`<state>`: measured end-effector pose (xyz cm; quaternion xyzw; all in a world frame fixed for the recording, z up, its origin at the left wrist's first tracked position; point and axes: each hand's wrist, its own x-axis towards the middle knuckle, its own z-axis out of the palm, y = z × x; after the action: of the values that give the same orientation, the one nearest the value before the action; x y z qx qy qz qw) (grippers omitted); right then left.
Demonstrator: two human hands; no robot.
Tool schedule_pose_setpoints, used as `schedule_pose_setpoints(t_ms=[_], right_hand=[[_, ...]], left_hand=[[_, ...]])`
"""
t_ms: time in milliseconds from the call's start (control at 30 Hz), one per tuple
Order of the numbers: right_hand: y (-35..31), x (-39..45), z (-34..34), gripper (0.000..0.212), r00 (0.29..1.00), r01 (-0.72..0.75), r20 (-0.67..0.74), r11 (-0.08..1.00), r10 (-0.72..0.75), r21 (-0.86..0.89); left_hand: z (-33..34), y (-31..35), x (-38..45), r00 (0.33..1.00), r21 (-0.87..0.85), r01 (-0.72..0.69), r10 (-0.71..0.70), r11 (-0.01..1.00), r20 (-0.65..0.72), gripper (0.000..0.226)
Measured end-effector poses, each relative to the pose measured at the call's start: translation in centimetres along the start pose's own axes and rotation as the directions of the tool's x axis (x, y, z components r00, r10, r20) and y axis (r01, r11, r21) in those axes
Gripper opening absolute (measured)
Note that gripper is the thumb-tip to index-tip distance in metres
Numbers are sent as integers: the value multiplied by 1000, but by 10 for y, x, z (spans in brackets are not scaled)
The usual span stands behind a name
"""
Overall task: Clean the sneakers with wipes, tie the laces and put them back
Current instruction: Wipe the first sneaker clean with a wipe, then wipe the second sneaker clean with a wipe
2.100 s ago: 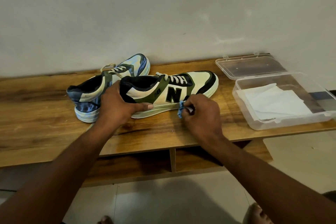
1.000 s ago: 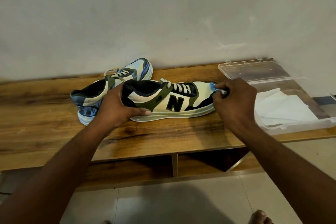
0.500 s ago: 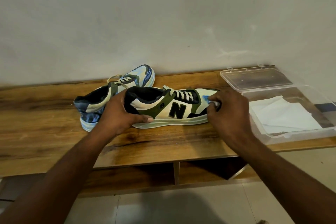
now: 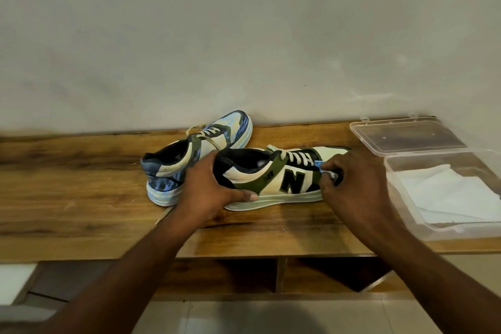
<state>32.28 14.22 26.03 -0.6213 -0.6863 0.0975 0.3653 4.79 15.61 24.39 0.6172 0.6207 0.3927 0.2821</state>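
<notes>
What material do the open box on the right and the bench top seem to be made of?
The box looks like clear, slightly glossy plastic: the white sheets inside show through its walls. The bench top looks like wood or wood-look laminate, with brown grain streaks; which one is uncertain.

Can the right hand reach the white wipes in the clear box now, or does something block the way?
Probably yes. The clear box is open, its lid folded back, and the white wipes lie uncovered beside the right hand. But its fingers already pinch a used wipe.
</notes>
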Motion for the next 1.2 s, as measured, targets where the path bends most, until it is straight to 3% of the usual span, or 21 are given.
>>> schedule_pose_setpoints(t_ms=[333, 467, 567, 767, 900, 1033, 1200], right_hand=[[-2, 16, -28, 15, 985, -170, -12, 980, 172, 100], [-4, 18, -41, 16, 981, -189, -14, 971, 193, 146], [-8, 23, -49, 24, 964, -245, -27, 923, 265, 296], [-31, 38, -41, 36, 948, -250, -41, 815, 317, 522], [-58, 35, -22, 31, 959, -157, -115, 826, 257, 541], [-87, 23, 4, 21, 990, -54, -77, 811, 121, 582], [-94, 13, 28, 19, 1000, 17, -29, 851, -3, 525]], left_hand=[[28, 21, -46, 978, 87, 24, -5, 996, -208, 84], [40, 33, -63, 996, 102, 19, -11, 995, -85, 81], [52, 39, -75, 999, 134, -53, 51, 990, 16, 78], [75, 53, -77, 996, 64, -80, 78, 995, 45, 72], [90, 57, -72, 993, 69, -100, 96, 993, 63, 78], [101, 64, -61, 990, 148, -105, 89, 983, 106, 77], [90, 66, -47, 955, 232, -123, 52, 965, 291, 44]])
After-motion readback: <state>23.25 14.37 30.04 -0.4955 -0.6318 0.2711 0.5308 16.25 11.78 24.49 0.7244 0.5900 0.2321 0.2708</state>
